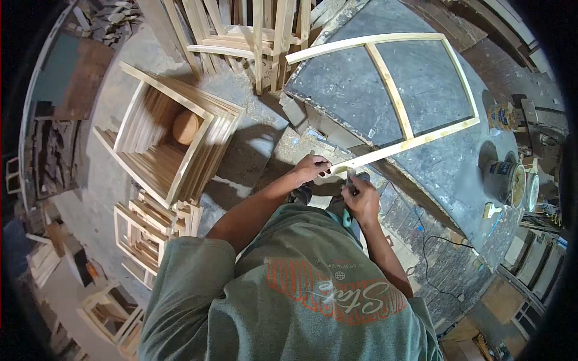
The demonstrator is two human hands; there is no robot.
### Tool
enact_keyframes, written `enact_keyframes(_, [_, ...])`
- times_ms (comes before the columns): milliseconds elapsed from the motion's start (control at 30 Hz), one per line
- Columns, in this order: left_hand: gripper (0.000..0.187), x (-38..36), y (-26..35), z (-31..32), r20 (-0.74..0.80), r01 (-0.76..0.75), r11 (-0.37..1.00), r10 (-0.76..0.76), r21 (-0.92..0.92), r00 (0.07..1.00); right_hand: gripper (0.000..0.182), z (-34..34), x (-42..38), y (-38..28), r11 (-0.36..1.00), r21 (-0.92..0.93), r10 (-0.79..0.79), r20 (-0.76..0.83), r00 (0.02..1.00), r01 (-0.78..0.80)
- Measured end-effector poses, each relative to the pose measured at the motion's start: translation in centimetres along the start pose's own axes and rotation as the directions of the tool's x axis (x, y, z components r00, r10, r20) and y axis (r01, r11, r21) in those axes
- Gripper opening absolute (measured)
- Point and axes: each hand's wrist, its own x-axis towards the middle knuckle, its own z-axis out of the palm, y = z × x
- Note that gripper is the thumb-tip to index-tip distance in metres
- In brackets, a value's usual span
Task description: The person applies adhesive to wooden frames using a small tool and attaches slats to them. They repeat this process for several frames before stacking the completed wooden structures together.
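Note:
A pale wooden frame (404, 101) with one crossbar lies on the grey work surface. One of its long strips (367, 157) juts past the near edge towards me. At that strip's free end is my left hand (312, 169), its fingertips pinched together; whatever may be between them is too small to make out. Close by on the right, my right hand (361, 200) is closed around a teal-handled tool (347, 218). A grey part of it shows above the fist, but its exact kind is partly hidden by the hand.
Nested wooden frames (198, 129) stand on the left around a round tan object (185, 127), with smaller frames (141, 225) below. More frames (241, 45) lean at the back. Right are a bucket (504, 180), a brush (491, 210) and a dark cable (425, 256).

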Motion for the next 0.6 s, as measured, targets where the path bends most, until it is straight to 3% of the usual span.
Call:
enact_keyframes(133, [0.026, 0.5, -0.9, 0.2, 0.003, -0.041, 0.997, 0.041, -0.067, 0.999, 0.032, 0.5, 2.2, -1.1, 0.996, 0.029, 0.08, 0.114, 0.99, -0.084])
enact_keyframes(367, [0.026, 1.1, -1.7, 0.3, -0.03, -0.058, 0.997, 0.056, -0.046, 0.998, 0.032, 1.5, 0.1, -1.5, 0.999, -0.046, -0.005, 0.243, 0.97, 0.017])
enact_keyframes(500, [0.029, 1.1, -2.0, 0.3, -0.046, -0.084, 0.994, 0.081, -0.064, 0.996, 0.038, 0.1, -0.2, -1.3, 0.998, -0.06, 0.019, 0.164, 0.986, -0.009])
enact_keyframes(533, [0.03, 1.0, -1.8, 0.4, -0.054, -0.077, 0.994, 0.073, -0.076, 0.996, 0.039, 0.5, -0.3, -0.4, 0.996, -0.069, -0.053, 0.12, 0.991, 0.061])
enact_keyframes(600, [0.03, 0.6, -1.2, 0.5, -0.062, -0.059, 0.996, 0.056, -0.061, 0.997, 0.038, 0.7, -0.4, 0.4, 0.992, -0.119, -0.032, 0.168, 0.985, 0.052])
